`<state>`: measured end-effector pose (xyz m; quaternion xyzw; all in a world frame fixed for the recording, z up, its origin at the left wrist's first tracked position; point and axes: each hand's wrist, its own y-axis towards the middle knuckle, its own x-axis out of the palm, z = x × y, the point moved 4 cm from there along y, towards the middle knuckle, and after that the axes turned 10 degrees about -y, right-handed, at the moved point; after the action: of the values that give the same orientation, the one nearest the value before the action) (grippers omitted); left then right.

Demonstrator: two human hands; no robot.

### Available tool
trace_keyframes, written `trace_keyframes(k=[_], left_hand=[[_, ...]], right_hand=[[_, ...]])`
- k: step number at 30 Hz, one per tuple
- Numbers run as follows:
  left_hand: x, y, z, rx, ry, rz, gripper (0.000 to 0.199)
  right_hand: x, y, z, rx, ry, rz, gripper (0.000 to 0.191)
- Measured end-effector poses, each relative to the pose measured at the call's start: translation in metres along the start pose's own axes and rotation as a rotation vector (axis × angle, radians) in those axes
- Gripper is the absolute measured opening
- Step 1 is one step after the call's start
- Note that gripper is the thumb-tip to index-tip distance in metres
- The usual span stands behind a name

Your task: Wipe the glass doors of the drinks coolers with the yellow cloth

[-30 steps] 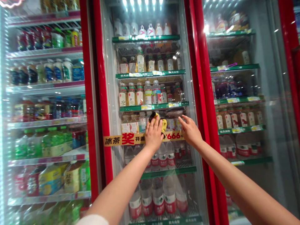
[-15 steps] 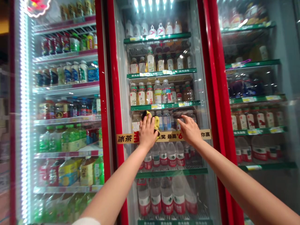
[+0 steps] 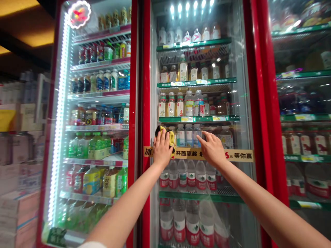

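My left hand (image 3: 162, 148) presses a yellow and black cloth (image 3: 169, 137) against the glass door (image 3: 243, 113) of the middle drinks fridge. Its fingers lie over the cloth, near the left end of a gold banner (image 3: 187, 153) with printed Chinese characters. To the right, my right hand (image 3: 213, 148) is at the same glass, its index finger and thumb apart and nothing visible in it. It covers part of the banner. Behind the glass, water bottles (image 3: 201, 175) with red and white labels stand on a shelf below the hands.
A lit fridge with a red frame (image 3: 134, 103) stands on the left, filled with cans and bottles. Another fridge (image 3: 307, 119) adjoins on the right. Stacked boxes (image 3: 19, 213) are at the far left. Tea bottles (image 3: 171, 105) fill a shelf above the hands.
The view has swung left, bringing the stacked boxes into sight. Relative to the middle door, both hands and the cloth have moved left along the banner.
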<state>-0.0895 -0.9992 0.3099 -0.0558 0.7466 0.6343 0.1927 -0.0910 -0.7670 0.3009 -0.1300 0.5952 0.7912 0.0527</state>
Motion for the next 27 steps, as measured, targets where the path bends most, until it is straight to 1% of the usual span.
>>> trace_keyframes(k=[1, 2, 3, 5, 6, 8, 9, 11, 13, 15, 16, 17, 18, 21, 22, 23, 24, 25, 27], left_hand=[[0.003, -0.009, 0.002, 0.041, 0.016, -0.041, 0.075], [0.005, -0.014, 0.006, 0.090, 0.030, -0.082, 0.078], [0.006, -0.013, 0.009, 0.138, 0.039, -0.120, 0.079], [0.003, 0.002, 0.011, 0.191, 0.046, -0.161, 0.078], [-0.001, 0.011, 0.007, 0.177, 0.046, -0.154, 0.076], [-0.009, 0.024, -0.006, 0.066, 0.042, -0.093, 0.073], [-0.012, 0.024, -0.014, -0.012, 0.042, -0.054, 0.071], [-0.013, 0.010, -0.027, -0.131, 0.048, -0.004, 0.070], [-0.009, -0.013, -0.032, -0.135, 0.055, -0.015, 0.071], [-0.004, -0.030, -0.032, -0.050, 0.050, -0.067, 0.071], [-0.004, -0.031, -0.033, -0.014, 0.044, -0.089, 0.071], [-0.006, -0.027, -0.036, -0.001, 0.036, -0.097, 0.070], [-0.009, -0.019, -0.040, -0.017, 0.030, -0.086, 0.069], [-0.022, 0.015, -0.059, -0.134, 0.000, 0.002, 0.066], [-0.025, 0.022, -0.063, -0.153, -0.021, 0.023, 0.065], [-0.025, 0.023, -0.067, -0.164, -0.044, 0.041, 0.065], [-0.023, 0.019, -0.069, -0.166, -0.067, 0.055, 0.064], [-0.020, 0.009, -0.070, -0.166, -0.088, 0.067, 0.064], [-0.012, -0.020, -0.069, -0.166, -0.110, 0.089, 0.065]], right_hand=[[-0.001, 0.001, -0.007, -0.016, 0.000, -0.005, 0.047], [-0.001, 0.002, -0.015, -0.034, 0.000, -0.011, 0.048], [-0.002, 0.005, -0.022, -0.053, 0.002, -0.016, 0.048], [-0.004, 0.011, -0.032, -0.081, 0.007, -0.025, 0.048], [-0.005, 0.014, -0.035, -0.085, 0.010, -0.030, 0.048], [-0.005, 0.016, -0.038, -0.087, 0.011, -0.039, 0.048], [-0.005, 0.016, -0.038, -0.088, 0.009, -0.042, 0.049], [-0.004, 0.015, -0.038, -0.090, 0.002, -0.042, 0.050], [-0.005, 0.013, -0.038, -0.090, -0.010, -0.039, 0.050], [-0.005, 0.012, -0.040, -0.084, -0.026, -0.042, 0.048], [-0.006, 0.013, -0.041, -0.083, -0.034, -0.046, 0.048], [-0.007, 0.014, -0.042, -0.082, -0.040, -0.052, 0.047], [-0.008, 0.016, -0.042, -0.081, -0.044, -0.059, 0.046], [-0.010, 0.019, -0.043, -0.079, -0.049, -0.074, 0.045], [-0.011, 0.019, -0.043, -0.077, -0.052, -0.076, 0.045], [-0.012, 0.018, -0.044, -0.076, -0.055, -0.077, 0.045], [-0.012, 0.017, -0.045, -0.076, -0.056, -0.077, 0.044], [-0.013, 0.015, -0.046, -0.080, -0.054, -0.077, 0.044], [-0.015, 0.011, -0.051, -0.106, -0.043, -0.076, 0.042]])
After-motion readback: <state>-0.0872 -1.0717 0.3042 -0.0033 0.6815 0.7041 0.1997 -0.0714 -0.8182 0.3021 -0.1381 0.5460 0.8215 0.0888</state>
